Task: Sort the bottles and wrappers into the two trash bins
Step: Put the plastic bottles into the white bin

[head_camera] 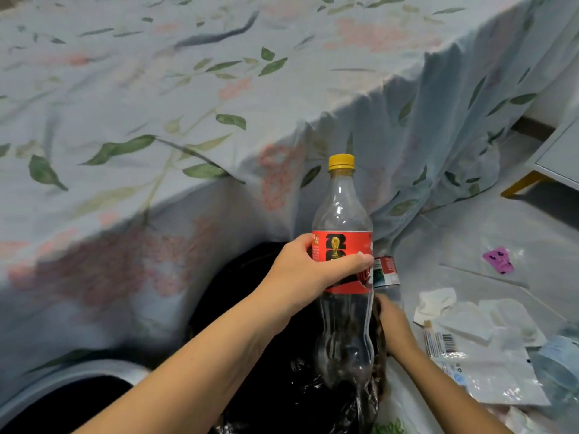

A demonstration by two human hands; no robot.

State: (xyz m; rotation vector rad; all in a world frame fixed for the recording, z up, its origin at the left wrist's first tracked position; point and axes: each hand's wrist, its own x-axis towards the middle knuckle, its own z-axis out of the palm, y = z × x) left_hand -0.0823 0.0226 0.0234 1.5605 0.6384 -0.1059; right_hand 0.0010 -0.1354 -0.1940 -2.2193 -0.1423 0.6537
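**Bottle held over black-lined bin**

L hand (308, 270) grips empty clear bottle (342, 277) w/ yellow cap at its red label, upright, above near black bin bag (250, 324). R hand (390, 324) mostly hidden behind bottle; can't tell its grip. Second bottle (386, 272) just behind. Wrappers (482, 368) on floor, near right. Floral cloth (156, 104) far left.

The cola bottle (343, 214) hides the right hand's (390, 321) fingers.

two plastic bottles, a big clear yellow-capped one (343, 277) and a smaller one with a red-green label (386, 272), two bins (250, 308) (62, 389), one purple wrapper (498, 260), few white wrappers (482, 355)
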